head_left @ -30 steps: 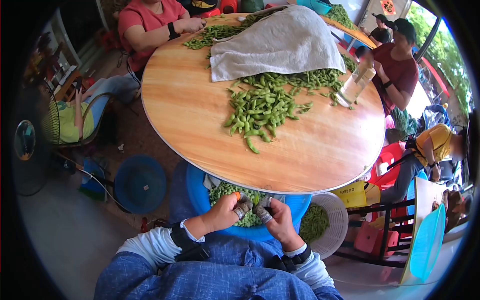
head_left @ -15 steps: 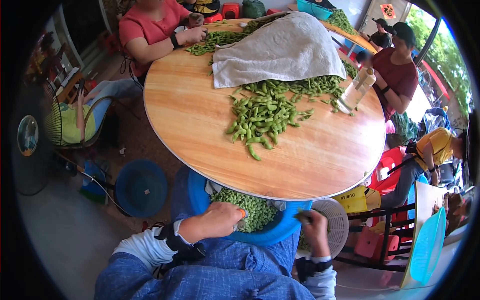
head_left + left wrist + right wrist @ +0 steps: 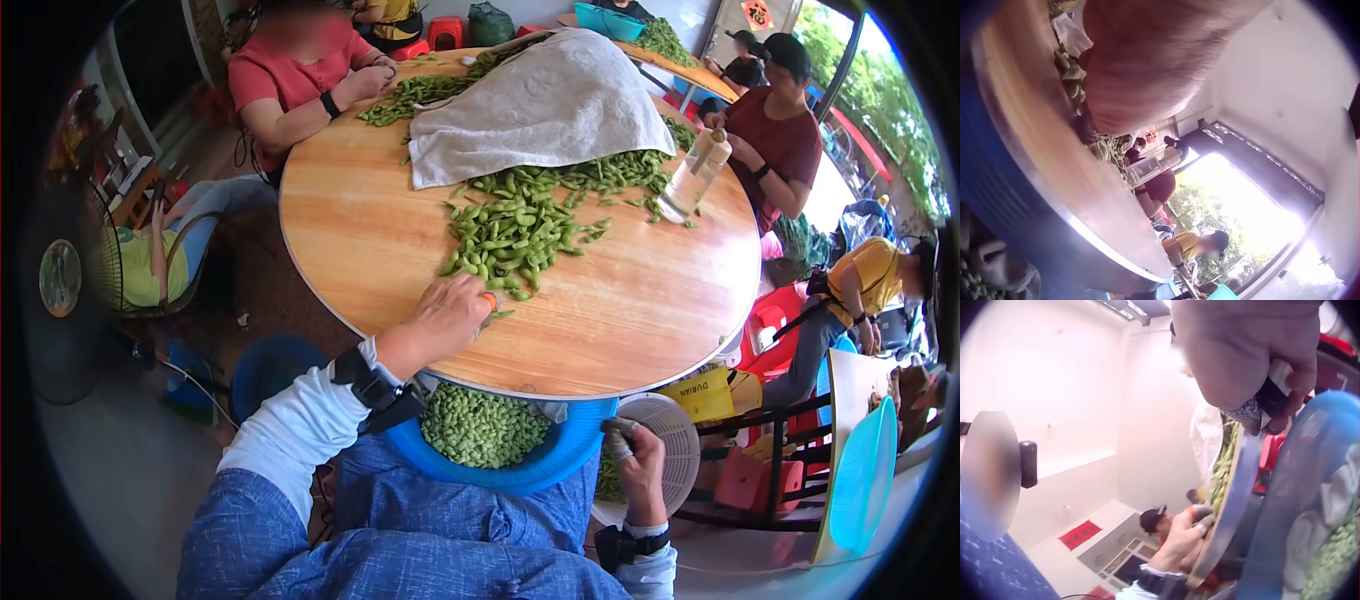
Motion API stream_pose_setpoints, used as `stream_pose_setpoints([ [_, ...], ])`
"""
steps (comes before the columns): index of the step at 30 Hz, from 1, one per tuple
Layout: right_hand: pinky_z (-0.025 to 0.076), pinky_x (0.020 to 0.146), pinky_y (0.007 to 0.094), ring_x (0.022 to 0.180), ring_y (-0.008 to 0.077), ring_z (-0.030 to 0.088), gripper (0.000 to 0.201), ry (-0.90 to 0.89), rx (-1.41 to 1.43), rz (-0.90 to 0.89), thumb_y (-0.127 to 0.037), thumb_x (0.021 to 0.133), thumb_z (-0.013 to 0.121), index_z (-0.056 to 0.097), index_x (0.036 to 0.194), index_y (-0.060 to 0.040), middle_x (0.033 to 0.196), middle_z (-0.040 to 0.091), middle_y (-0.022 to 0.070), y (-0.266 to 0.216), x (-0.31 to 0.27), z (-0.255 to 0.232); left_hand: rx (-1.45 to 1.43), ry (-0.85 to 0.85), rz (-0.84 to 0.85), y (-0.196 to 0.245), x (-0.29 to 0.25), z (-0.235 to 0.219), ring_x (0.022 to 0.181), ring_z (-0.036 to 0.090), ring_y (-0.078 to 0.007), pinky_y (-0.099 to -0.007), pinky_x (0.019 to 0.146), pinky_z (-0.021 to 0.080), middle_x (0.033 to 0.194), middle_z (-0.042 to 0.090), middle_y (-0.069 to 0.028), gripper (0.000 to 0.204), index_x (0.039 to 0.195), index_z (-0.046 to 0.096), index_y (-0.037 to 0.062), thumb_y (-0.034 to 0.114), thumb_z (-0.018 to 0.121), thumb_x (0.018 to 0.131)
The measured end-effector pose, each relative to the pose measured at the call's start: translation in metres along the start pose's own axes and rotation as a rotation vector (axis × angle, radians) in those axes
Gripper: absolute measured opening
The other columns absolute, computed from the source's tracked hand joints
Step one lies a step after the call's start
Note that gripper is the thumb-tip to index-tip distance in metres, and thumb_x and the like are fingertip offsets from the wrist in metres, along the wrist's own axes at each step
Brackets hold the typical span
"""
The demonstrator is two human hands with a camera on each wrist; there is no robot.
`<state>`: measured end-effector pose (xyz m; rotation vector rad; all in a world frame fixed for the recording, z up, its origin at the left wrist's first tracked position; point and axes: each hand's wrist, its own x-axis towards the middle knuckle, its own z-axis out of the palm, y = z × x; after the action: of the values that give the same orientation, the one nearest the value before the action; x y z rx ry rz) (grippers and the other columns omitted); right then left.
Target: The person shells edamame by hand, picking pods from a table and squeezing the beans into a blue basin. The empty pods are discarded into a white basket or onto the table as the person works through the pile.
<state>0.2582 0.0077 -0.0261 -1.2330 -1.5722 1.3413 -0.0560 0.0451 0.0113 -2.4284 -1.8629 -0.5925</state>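
Observation:
In the head view my left hand (image 3: pixel 447 318) is at the near edge of the pile of green pods (image 3: pixel 515 235) on the round table (image 3: pixel 620 320); its fingertips are hidden among the pods. My right hand (image 3: pixel 640 465), with wrapped fingertips, hangs over the white basket (image 3: pixel 680 440), its fingers curled; the right wrist view shows the same hand (image 3: pixel 1254 362) beside the table edge, no pod visible in it. Between the hands and below the table sits a blue basin (image 3: pixel 570 465) holding shelled green beans (image 3: pixel 485 427).
A grey towel (image 3: pixel 545 110) covers part of the pile. A clear bottle (image 3: pixel 697 175) stands at the table's right side. People sit around the far side, one in red (image 3: pixel 290 90) at the left. Another blue basin (image 3: pixel 275 370) is on the floor at left.
My hands were together over the beans, then parted. My left hand has moved up onto the table to the pods; my right hand has moved right, over the white basket.

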Motion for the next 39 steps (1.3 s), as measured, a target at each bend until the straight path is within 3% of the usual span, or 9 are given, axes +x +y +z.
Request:
stream_pose_setpoints([
  [2,0.042,0.070,0.0215,0.077,0.0085,0.052,0.018,-0.122,0.117,-0.017,-0.006,0.080,0.055,0.057,0.095,0.0040,0.084,0.059,0.0038,-0.019,0.006,0.017,-0.163,-0.011,-0.126,0.011,-0.010,-0.004,0.073,0.056,-0.0262,-0.0365,0.064,0.045,0.076,0.056,-0.0112,0.008,0.077,0.055,0.0018,0.008,0.052,0.075],
  [5,0.040,0.070,0.0209,0.078,0.0071,0.051,0.023,-0.286,0.280,0.011,-0.014,0.082,0.054,0.057,0.099,0.0019,0.085,0.059,0.0013,-0.045,0.018,0.041,-0.825,-0.013,-0.371,0.039,-0.028,-0.014,0.066,0.059,-0.0195,-0.0305,0.061,0.047,0.072,0.060,-0.0126,0.013,0.084,0.056,-0.0007,0.007,0.058,0.073],
  [7,0.040,0.065,0.0191,0.075,0.0058,0.050,0.024,-0.338,0.373,0.067,-0.016,0.082,0.053,0.057,0.099,0.0005,0.084,0.059,-0.0003,-0.050,0.025,0.057,-1.088,-0.021,-0.371,0.054,-0.042,-0.012,0.067,0.054,-0.0070,-0.0226,0.060,0.045,0.074,0.060,-0.0046,0.013,0.087,0.057,-0.0018,0.004,0.060,0.076],
  [9,0.036,0.058,0.0170,0.068,0.0032,0.048,0.018,-0.367,0.489,0.116,-0.016,0.082,0.054,0.059,0.093,-0.0028,0.080,0.058,-0.0030,-0.048,0.028,0.066,-0.934,-0.039,-0.357,0.072,-0.047,-0.027,0.069,0.055,-0.0085,-0.0223,0.062,0.045,0.076,0.060,-0.0051,0.012,0.084,0.058,-0.0019,0.003,0.061,0.074],
  [11,0.035,0.056,0.0168,0.066,0.0024,0.047,0.015,-0.411,0.568,0.135,-0.015,0.081,0.054,0.060,0.090,-0.0039,0.077,0.058,-0.0040,-0.048,0.027,0.072,-0.909,0.059,-0.273,0.079,-0.057,-0.023,0.071,0.056,-0.0098,-0.0225,0.065,0.045,0.077,0.061,-0.0059,0.013,0.084,0.059,-0.0020,0.003,0.063,0.073],
  [12,0.035,0.055,0.0175,0.062,0.0046,0.046,0.024,-0.383,0.529,0.132,-0.024,0.081,0.056,0.058,0.088,-0.0012,0.075,0.056,-0.0007,-0.054,0.023,0.074,-0.904,0.105,-0.231,0.082,-0.060,-0.020,0.072,0.057,-0.0104,-0.0226,0.066,0.045,0.078,0.061,-0.0063,0.014,0.084,0.059,-0.0021,0.003,0.064,0.072],
  [21,0.033,0.052,0.0176,0.058,0.0047,0.044,0.022,-0.352,0.498,0.127,-0.022,0.082,0.056,0.057,0.086,-0.0005,0.070,0.055,0.0001,-0.047,0.022,0.077,-0.838,0.127,-0.183,0.087,-0.064,-0.015,0.080,0.060,-0.0157,-0.0247,0.071,0.046,0.089,0.062,-0.0095,0.024,0.094,0.059,-0.0012,0.002,0.064,0.071],
  [33,0.033,0.055,0.0172,0.060,0.0041,0.044,0.019,-0.338,0.459,0.142,-0.020,0.082,0.056,0.057,0.087,-0.0017,0.072,0.055,-0.0010,-0.045,0.020,0.076,-0.748,0.178,-0.110,0.089,-0.063,-0.012,0.079,0.061,-0.0191,-0.0259,0.069,0.046,0.087,0.062,-0.0101,0.024,0.091,0.059,-0.0004,0.002,0.065,0.067],
  [39,0.033,0.051,0.0171,0.060,0.0029,0.045,0.010,-0.313,0.563,0.243,-0.009,0.081,0.052,0.059,0.087,-0.0052,0.074,0.057,-0.0036,-0.035,0.021,0.084,-0.787,0.084,-0.201,0.086,-0.069,0.003,0.076,0.061,-0.0213,-0.0267,0.067,0.046,0.085,0.061,-0.0127,0.027,0.092,0.059,-0.0004,0.003,0.064,0.065],
])
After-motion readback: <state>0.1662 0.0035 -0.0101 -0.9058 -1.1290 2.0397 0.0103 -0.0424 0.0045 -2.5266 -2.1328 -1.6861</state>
